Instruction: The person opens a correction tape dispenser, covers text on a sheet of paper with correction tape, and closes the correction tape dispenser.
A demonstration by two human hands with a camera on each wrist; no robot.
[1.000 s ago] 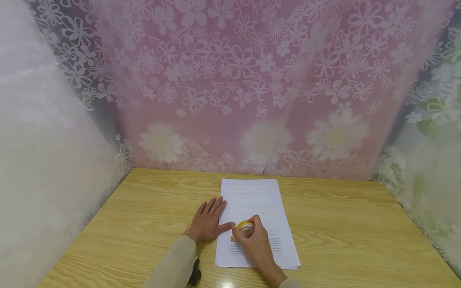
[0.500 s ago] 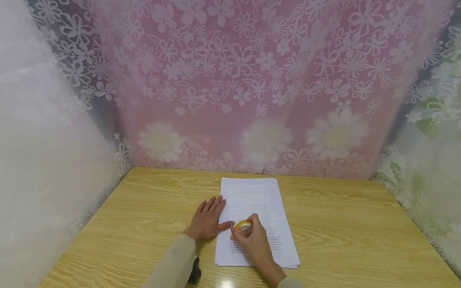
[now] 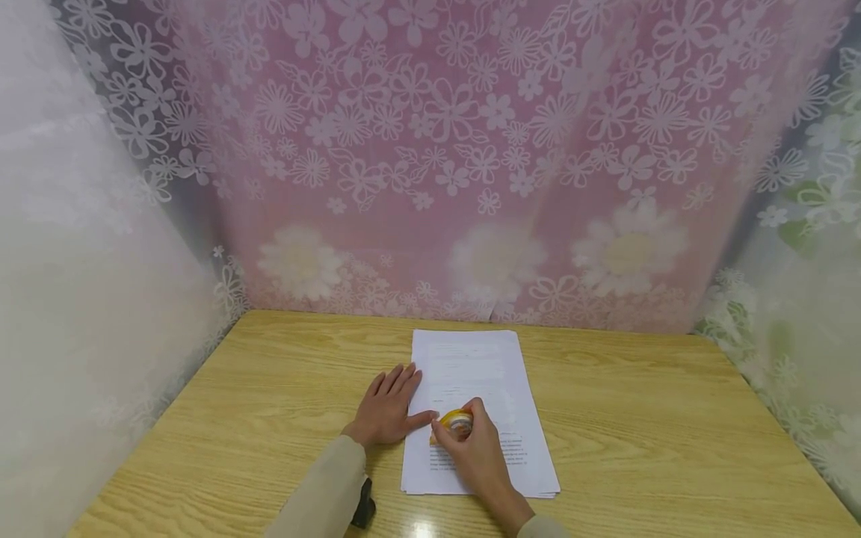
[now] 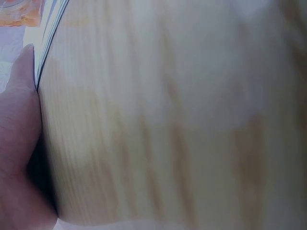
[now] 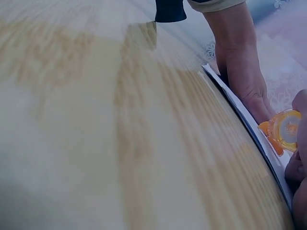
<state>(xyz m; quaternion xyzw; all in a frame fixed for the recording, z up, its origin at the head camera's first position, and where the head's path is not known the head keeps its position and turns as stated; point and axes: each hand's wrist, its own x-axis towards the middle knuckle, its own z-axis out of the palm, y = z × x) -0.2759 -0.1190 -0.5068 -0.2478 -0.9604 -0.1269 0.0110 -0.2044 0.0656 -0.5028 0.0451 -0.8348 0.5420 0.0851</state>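
My right hand [image 3: 483, 457] pinches a yellow-orange correction tape dispenser [image 3: 457, 424] between thumb and fingers. Its tip is down at the left side of the printed text on a stack of white paper [image 3: 525, 418]. Pale white bands cover much of the print higher up the top sheet. With fingers spread, my left hand [image 3: 386, 412] lies flat across the stack's left edge, its thumb pointing towards the dispenser. In the right wrist view the orange dispenser [image 5: 284, 132] shows beside my fingers at the frame's edge. The left wrist view catches only my left thumb side [image 4: 19, 115] along the paper edge.
The stack lies on a wood-grain table [image 3: 639, 433]. A pink floral curtain [image 3: 417, 187] hangs behind it, with pale sheeting on the left [image 3: 101, 299] and right sides. A black device [image 3: 364, 504] sits at my left wrist.
Both hands, the dispenser and the paper keep nearly the same places relative to each other. The whole scene sits slightly higher in the head view.
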